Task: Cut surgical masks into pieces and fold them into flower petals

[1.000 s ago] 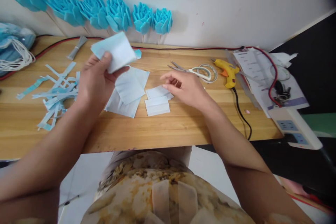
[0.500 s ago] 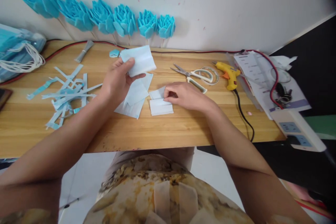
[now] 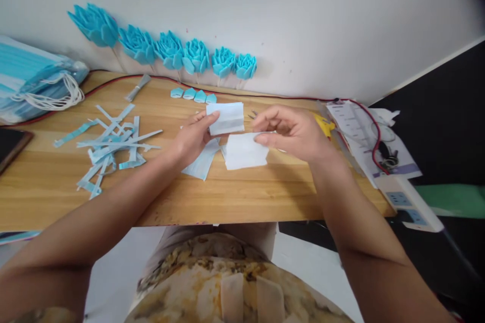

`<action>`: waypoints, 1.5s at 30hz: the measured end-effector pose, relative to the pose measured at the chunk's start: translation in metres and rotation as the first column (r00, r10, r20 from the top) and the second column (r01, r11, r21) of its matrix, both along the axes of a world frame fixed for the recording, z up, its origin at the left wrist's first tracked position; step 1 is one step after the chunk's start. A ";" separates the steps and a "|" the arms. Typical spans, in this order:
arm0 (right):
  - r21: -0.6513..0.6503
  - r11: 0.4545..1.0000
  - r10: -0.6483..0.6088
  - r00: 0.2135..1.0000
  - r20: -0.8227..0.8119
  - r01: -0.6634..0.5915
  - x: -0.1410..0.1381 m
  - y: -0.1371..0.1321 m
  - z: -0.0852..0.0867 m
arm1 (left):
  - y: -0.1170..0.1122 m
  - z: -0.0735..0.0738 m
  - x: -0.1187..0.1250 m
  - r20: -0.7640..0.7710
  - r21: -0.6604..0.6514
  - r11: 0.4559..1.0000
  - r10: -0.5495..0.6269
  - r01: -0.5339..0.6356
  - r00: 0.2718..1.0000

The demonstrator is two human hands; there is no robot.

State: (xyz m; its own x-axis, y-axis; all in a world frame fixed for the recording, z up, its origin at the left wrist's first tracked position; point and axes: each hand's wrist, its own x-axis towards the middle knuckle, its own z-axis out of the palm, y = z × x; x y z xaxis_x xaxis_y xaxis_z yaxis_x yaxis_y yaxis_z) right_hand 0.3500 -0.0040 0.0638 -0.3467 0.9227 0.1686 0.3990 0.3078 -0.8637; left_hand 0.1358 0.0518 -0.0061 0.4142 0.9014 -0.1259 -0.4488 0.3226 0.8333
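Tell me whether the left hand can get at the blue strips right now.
Probably yes: the strips lie open on the table left of the left hand, only bare wood between. But that hand pinches a white piece, so it is occupied.

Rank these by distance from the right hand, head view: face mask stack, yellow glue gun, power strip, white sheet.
1. white sheet, pinched in the right hand.
2. yellow glue gun, just behind that hand, partly hidden.
3. power strip, far right.
4. face mask stack, far left corner.
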 end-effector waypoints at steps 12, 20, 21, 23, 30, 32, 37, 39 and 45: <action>0.258 0.962 -0.172 0.936 0.306 0.092 -0.020 0.028 -0.014 | -0.002 0.000 0.003 0.079 0.059 0.986 -0.158 0.154 0.984; 0.256 0.962 -0.167 0.951 0.259 0.099 -0.024 0.034 -0.019 | -0.002 -0.009 0.001 -0.020 0.151 0.980 -0.127 0.129 0.992; 0.261 0.959 -0.175 0.954 0.242 0.110 -0.024 0.035 -0.020 | -0.001 -0.009 0.000 -0.017 0.155 0.983 -0.094 0.095 0.995; 0.273 0.951 -0.207 0.958 0.200 0.149 -0.023 0.035 -0.022 | 0.004 -0.006 -0.004 0.008 0.161 0.987 0.004 -0.005 1.000; 0.119 0.992 -0.087 0.876 0.474 0.034 -0.003 0.030 -0.042 | 0.018 -0.002 -0.013 0.031 0.104 0.957 0.271 -0.272 0.962; 0.106 0.994 -0.040 0.813 0.581 -0.027 0.000 0.030 -0.053 | 0.016 -0.005 -0.011 0.016 0.091 0.965 0.244 -0.245 0.970; 0.113 0.993 -0.049 0.809 0.585 -0.021 0.005 0.031 -0.074 | 0.014 -0.010 -0.008 -0.025 0.089 0.975 0.208 -0.205 0.978; 0.095 0.995 -0.039 0.841 0.539 -0.015 0.008 0.031 -0.075 | 0.014 -0.011 -0.008 -0.020 0.086 0.974 0.211 -0.208 0.977; 0.054 0.998 -0.058 0.944 0.324 0.043 0.016 0.026 -0.066 | 0.014 -0.014 -0.006 -0.033 0.074 0.976 0.209 -0.206 0.977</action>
